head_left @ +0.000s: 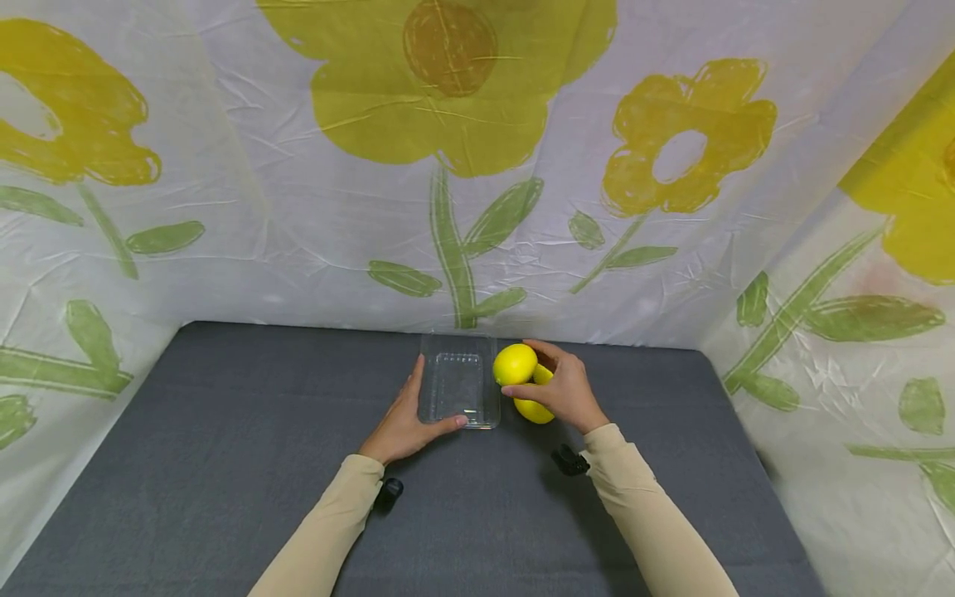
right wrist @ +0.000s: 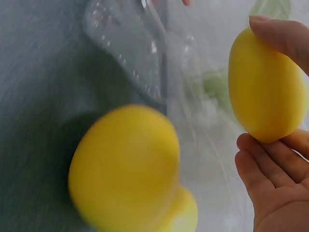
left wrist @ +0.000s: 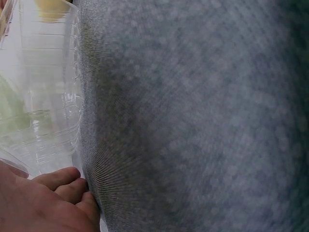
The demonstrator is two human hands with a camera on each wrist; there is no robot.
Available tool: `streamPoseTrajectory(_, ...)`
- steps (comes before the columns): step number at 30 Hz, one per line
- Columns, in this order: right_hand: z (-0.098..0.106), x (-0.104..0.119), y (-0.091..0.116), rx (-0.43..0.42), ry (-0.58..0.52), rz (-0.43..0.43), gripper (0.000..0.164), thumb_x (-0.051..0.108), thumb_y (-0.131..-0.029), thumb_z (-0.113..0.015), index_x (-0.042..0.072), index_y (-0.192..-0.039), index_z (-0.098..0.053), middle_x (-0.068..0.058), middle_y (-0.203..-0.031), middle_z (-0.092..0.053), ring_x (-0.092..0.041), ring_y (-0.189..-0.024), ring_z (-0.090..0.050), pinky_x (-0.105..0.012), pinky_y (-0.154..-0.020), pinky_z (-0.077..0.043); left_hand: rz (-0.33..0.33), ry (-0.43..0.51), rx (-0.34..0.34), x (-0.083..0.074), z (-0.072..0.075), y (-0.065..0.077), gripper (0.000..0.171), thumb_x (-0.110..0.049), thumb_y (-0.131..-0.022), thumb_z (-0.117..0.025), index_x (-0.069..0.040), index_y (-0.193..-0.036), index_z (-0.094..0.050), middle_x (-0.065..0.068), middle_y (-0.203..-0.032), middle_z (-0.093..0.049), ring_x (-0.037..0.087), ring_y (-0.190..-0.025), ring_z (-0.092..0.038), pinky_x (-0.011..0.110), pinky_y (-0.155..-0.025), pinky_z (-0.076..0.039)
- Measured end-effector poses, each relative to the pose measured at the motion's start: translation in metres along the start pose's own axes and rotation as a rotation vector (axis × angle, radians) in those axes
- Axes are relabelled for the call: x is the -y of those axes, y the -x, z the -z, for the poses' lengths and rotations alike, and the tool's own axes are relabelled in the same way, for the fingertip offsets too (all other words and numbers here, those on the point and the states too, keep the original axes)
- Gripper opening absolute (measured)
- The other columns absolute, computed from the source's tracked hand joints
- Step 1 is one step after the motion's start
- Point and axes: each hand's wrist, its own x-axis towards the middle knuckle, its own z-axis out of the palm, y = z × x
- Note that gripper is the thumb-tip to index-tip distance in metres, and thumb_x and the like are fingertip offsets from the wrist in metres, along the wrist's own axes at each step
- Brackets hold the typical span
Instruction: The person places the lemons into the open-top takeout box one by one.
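A clear plastic container [head_left: 458, 381] lies on the grey cloth near the table's far edge. My left hand [head_left: 403, 423] spans its near left corner, fingers along the left side and thumb at the near rim. In the left wrist view, loosely bent fingers [left wrist: 72, 186] rest beside the container's ribbed wall [left wrist: 48, 72]. My right hand [head_left: 567, 390] pinches a yellow lemon [head_left: 515, 365] between thumb and fingers, just off the container's right side. Beneath that hand lie two more lemons, the nearer one [head_left: 534, 411] in front of the other [head_left: 543, 375], which is partly hidden.
Grey cloth [head_left: 261, 431] covers the table. A white curtain [head_left: 298, 249] printed with yellow flowers hangs behind its far edge and along the sides. Small black cameras are strapped at the left wrist [head_left: 389, 495] and right wrist [head_left: 569, 460].
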Motion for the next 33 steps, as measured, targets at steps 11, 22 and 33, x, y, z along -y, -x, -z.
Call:
streamPoseTrajectory(11,-0.036,0.010,-0.030,0.143,-0.025,0.012,0.081,0.019,-0.076,-0.093,-0.004,-0.143,-0.053,-0.015,-0.137,-0.061,-0.032,-0.122,-0.062,-0.051,-0.103,-0.048,0.007,0.005,0.014,0.002,-0.001,0.000,0.130,-0.069,-0.078,-0.077,-0.031,-0.162,0.014,0.015,-0.169,0.004,0.043,-0.153,-0.003,0.073,-0.113,-0.019)
streamPoseTrajectory(22,-0.058,0.002,-0.039,0.204,0.103,0.007,0.084,0.027,-0.074,-0.094,0.001,-0.144,-0.055,-0.010,-0.138,-0.062,-0.028,-0.121,-0.063,-0.042,-0.102,-0.050,0.004,-0.003,0.006,0.003,-0.002,-0.001,0.129,-0.068,-0.078,-0.077,-0.029,-0.163,0.011,0.014,-0.169,0.001,0.041,-0.154,-0.003,0.073,-0.112,-0.019)
streamPoseTrajectory(33,-0.069,0.003,-0.049,0.249,0.195,0.024,0.085,0.028,-0.076,-0.093,0.000,-0.145,-0.053,-0.013,-0.140,-0.059,-0.032,-0.126,-0.057,-0.047,-0.105,-0.047,-0.005,-0.007,0.004,0.004,-0.001,-0.002,0.125,-0.067,-0.081,-0.075,-0.030,-0.163,0.012,0.016,-0.169,0.001,0.042,-0.153,-0.002,0.074,-0.112,-0.018)
